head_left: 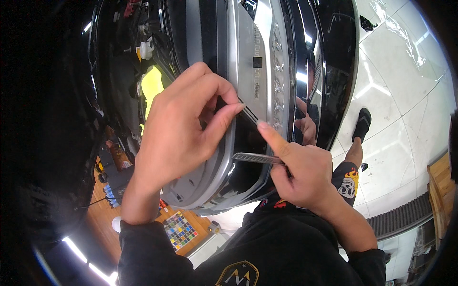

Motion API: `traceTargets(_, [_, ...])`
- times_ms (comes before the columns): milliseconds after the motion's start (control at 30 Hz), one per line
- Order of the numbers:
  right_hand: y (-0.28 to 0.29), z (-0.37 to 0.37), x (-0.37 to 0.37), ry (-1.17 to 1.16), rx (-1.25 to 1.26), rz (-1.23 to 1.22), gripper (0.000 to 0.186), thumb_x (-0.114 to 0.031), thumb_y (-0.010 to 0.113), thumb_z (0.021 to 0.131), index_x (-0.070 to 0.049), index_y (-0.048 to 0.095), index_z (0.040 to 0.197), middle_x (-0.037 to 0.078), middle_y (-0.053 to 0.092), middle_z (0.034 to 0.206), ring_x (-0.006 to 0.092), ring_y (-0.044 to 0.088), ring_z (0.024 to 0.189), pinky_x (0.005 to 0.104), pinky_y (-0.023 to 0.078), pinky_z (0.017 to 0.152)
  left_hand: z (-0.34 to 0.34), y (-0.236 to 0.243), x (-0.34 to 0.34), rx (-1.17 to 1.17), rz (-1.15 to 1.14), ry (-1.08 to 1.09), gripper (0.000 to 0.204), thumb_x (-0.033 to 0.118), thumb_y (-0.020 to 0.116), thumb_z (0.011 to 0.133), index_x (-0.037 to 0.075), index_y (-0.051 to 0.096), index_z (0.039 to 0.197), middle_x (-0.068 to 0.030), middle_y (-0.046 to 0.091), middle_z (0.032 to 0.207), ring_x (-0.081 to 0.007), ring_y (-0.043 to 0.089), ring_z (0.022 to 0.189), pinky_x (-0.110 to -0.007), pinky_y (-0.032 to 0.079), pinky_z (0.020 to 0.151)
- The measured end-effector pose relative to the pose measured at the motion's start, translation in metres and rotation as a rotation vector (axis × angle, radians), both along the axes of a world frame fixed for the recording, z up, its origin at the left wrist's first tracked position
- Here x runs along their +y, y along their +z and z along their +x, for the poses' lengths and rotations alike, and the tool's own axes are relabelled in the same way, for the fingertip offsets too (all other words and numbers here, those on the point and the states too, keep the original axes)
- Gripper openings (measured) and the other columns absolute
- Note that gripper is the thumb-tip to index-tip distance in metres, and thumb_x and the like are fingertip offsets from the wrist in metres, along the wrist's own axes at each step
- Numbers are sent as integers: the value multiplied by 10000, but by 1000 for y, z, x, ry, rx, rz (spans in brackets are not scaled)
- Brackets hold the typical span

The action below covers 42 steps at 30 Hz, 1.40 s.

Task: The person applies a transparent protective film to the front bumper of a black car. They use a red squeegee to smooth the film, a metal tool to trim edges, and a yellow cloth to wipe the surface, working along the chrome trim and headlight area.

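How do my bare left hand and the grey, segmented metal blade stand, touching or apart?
Apart: the head view shows a gap between left hand and blade.

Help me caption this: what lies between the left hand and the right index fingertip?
In the head view, a thin dark strip runs from left hand to that fingertip.

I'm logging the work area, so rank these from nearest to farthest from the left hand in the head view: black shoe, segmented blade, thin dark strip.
1. Thin dark strip: at the fingertips of the left hand.
2. Segmented blade: lower right, held in the right hand.
3. Black shoe: far off to the right.
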State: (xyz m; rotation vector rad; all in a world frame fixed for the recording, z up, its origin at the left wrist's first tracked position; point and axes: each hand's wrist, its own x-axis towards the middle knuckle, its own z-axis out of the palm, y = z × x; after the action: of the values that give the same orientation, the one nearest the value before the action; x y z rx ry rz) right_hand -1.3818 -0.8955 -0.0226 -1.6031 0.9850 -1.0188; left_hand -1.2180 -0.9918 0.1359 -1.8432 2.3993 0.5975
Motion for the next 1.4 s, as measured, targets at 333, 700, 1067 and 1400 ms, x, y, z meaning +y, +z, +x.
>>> traceTargets(333, [13,14,-11,57,176,-88,810,-169,707,781,-242,509,1564,20,498,637,215,536,480,363,476,502,8,0,1,22,10,-19,135,25,796,836,20,674,894,-42,550,825,-133,526,681,-273,411,614])
traceTargets(700, [9,-67,-61,405,194,-144,517,47,601,805,-50,581,1313,152,570,946,380,615,902,459,510,741,24,-4,-4,91,-10,-102,140,33,781,851,15,657,916,-59,508,803,-166,524,670,-313,407,603])
traceTargets(1067, [65,-55,-178,738,401,-957,542,97,673,763,-59,677,1282,114,681,996,228,611,761,352,492,631,53,-7,9,63,-98,-88,168,97,745,860,13,599,866,-140,570,883,-367,610,829,-449,473,723])
traceTargets(1400, [64,-36,-206,918,220,-1303,634,107,668,699,-4,665,1323,138,699,989,207,615,712,332,505,566,32,10,33,88,-87,46,84,62,684,897,-6,646,927,-150,635,959,-351,655,886,-421,529,800])
